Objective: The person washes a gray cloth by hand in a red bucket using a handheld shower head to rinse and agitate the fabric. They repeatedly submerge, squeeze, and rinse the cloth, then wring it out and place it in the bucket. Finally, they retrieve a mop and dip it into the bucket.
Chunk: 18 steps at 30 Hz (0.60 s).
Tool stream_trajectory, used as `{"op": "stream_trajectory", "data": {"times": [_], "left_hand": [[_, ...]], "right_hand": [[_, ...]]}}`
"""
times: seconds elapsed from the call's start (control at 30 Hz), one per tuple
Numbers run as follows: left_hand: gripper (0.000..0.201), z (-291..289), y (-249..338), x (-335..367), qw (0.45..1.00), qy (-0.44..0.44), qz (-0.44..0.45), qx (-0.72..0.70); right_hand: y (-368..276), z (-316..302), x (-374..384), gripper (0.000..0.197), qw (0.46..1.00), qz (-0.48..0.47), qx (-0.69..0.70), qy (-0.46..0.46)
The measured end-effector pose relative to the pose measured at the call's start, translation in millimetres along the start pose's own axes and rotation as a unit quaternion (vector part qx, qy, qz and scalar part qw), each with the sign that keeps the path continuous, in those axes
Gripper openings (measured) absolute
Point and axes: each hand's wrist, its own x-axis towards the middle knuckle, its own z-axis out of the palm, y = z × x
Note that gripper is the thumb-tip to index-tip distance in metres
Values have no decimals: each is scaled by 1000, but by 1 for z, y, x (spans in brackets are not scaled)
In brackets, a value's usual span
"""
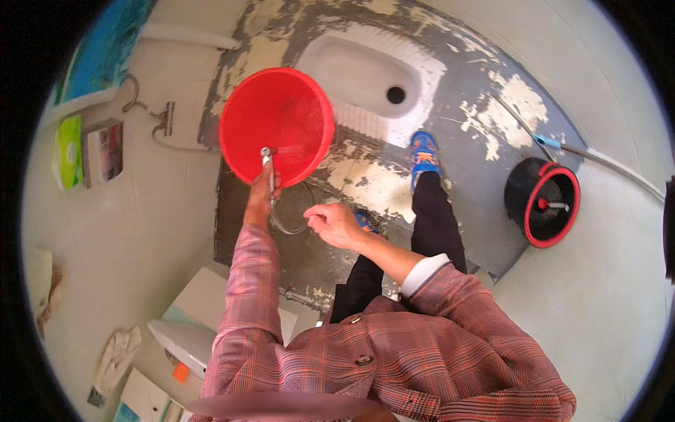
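My left hand (261, 193) is closed around the handle of a silver handheld sprayer (266, 153). The sprayer's head reaches over the near rim of a large red basin (274, 95), and what looks like a faint spray shows inside. From the handle's lower end a thin flexible hose (285, 228) curves down and round toward my right hand (335, 225). That hand hovers right of the hose, below the basin, its fingers curled together. Whether they grip the hose cannot be made out.
A white squat toilet (365, 70) lies beyond the basin in the peeling grey floor. At right stand a black bucket with a red rim (552, 204) and a long-handled tool (598, 156). A wall valve (167, 118) is at left; a white washbasin (184, 341) is lower left.
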Motion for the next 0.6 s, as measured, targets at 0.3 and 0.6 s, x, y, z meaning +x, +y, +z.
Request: {"op": "stream_trajectory", "data": {"times": [0.3,0.6], "left_hand": [[38,4,-2,-14,999,16,4,-32],[40,21,47,-17,995,18,-3,96]], "right_hand": [[-1,-1,-6,22,999,19,11,-40],[0,-11,-9,20,998,49,28,-38]]}}
